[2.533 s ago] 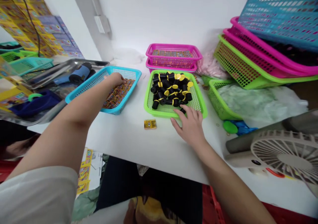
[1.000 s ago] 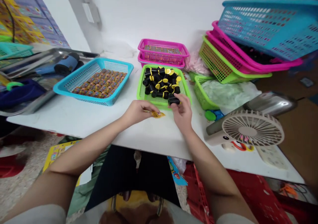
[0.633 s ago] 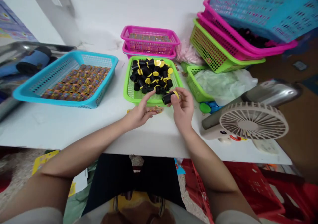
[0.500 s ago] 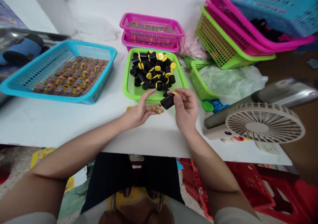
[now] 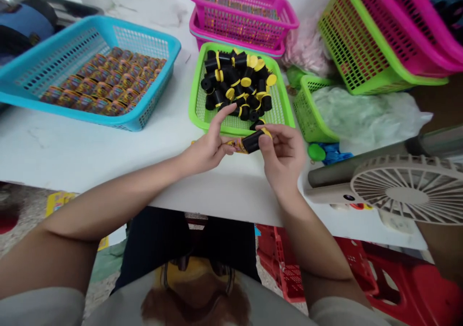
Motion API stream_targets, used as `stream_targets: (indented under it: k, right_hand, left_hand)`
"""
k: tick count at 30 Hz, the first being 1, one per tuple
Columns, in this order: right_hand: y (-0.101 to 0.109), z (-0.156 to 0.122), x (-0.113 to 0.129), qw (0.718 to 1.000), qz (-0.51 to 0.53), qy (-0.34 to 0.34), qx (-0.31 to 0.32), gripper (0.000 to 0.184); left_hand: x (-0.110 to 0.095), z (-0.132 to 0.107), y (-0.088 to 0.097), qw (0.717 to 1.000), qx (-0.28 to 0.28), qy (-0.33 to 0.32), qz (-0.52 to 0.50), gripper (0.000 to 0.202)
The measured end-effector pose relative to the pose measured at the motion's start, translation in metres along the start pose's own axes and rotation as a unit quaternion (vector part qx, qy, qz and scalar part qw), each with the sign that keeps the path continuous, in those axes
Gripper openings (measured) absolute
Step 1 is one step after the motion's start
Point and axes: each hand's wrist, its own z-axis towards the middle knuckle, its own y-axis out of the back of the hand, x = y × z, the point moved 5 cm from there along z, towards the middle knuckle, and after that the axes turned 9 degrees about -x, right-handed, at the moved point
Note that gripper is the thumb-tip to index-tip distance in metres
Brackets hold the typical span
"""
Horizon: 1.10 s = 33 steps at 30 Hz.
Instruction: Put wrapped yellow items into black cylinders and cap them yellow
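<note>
My right hand (image 5: 284, 155) pinches a small black canister with a yellow cap (image 5: 253, 142) by its capped end, tilted over the front of the green basket. My left hand (image 5: 208, 145) holds a colourful printed sleeve (image 5: 236, 145) between thumb and fingers, its index finger raised. The canister's dark end meets the sleeve; whether it is inside cannot be made out. Just beyond the hands stands the green basket (image 5: 195, 99), with a loose heap of black canisters with yellow caps (image 5: 238, 82).
At left a blue basket (image 5: 133, 121) holds rows of printed pieces. Stacked pink baskets (image 5: 235, 32) stand behind. To the right are a small green basket (image 5: 314, 118) with a clear plastic bag (image 5: 369, 116), tilted stacked baskets (image 5: 361, 41) and a fan (image 5: 407, 196).
The black canister has come to the printed sleeve, and both hands are now joined through them. The camera view has shifted, so the baskets appear higher.
</note>
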Motion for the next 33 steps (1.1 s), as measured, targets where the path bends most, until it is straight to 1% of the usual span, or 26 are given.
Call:
stream_targets:
  k: [2, 5, 7, 8, 10, 14, 19, 22, 24, 28, 33]
  right_hand:
    - [-0.001, 0.0, -0.002, 1.0, -0.005, 0.008, 0.003, 0.021]
    - [-0.002, 0.0, -0.006, 1.0, 0.005, 0.016, 0.002, 0.022]
    - [-0.003, 0.0, -0.009, 1.0, 0.026, 0.01, 0.005, 0.025]
    - [-0.004, 0.0, -0.009, 0.999, 0.034, 0.004, 0.008, 0.027]
    - [-0.005, 0.0, -0.011, 0.999, 0.041, -0.015, 0.012, 0.033]
    - [-0.005, 0.0, -0.013, 0.998, 0.026, -0.053, -0.016, 0.041]
    - [-0.004, -0.001, -0.019, 0.993, 0.037, -0.112, -0.032, 0.048]
    - [-0.003, -0.001, -0.022, 0.987, 0.057, -0.149, -0.031, 0.049]
    - [-0.004, -0.001, -0.022, 0.985, 0.053, -0.162, -0.03, 0.051]
    - [-0.003, -0.001, -0.019, 0.987, 0.021, -0.155, -0.044, 0.055]
    - [-0.005, -0.007, -0.016, 0.988, 0.007, -0.137, -0.064, 0.056]
  left_hand:
    - [-0.002, 0.001, -0.001, 1.0, -0.001, 0.009, -0.018, 0.08]
    - [-0.006, 0.001, -0.003, 0.995, 0.011, 0.031, -0.092, 0.079]
    - [-0.009, 0.001, -0.003, 0.99, 0.011, 0.016, -0.137, 0.085]
    - [-0.01, 0.0, -0.002, 0.99, 0.008, 0.007, -0.141, 0.089]
    - [-0.009, 0.0, 0.001, 0.994, -0.005, 0.006, -0.107, 0.092]
    - [-0.01, -0.001, 0.008, 0.999, -0.035, 0.029, 0.01, 0.079]
    - [-0.018, -0.002, 0.01, 0.994, -0.024, 0.022, 0.1, 0.071]
    - [-0.019, -0.003, 0.01, 0.992, -0.015, 0.027, 0.122, 0.067]
    - [-0.018, -0.003, 0.009, 0.991, -0.012, 0.026, 0.132, 0.066]
    - [-0.015, -0.004, 0.007, 0.989, -0.015, 0.015, 0.146, 0.066]
    - [-0.016, -0.006, 0.007, 0.99, -0.033, 0.002, 0.14, 0.064]
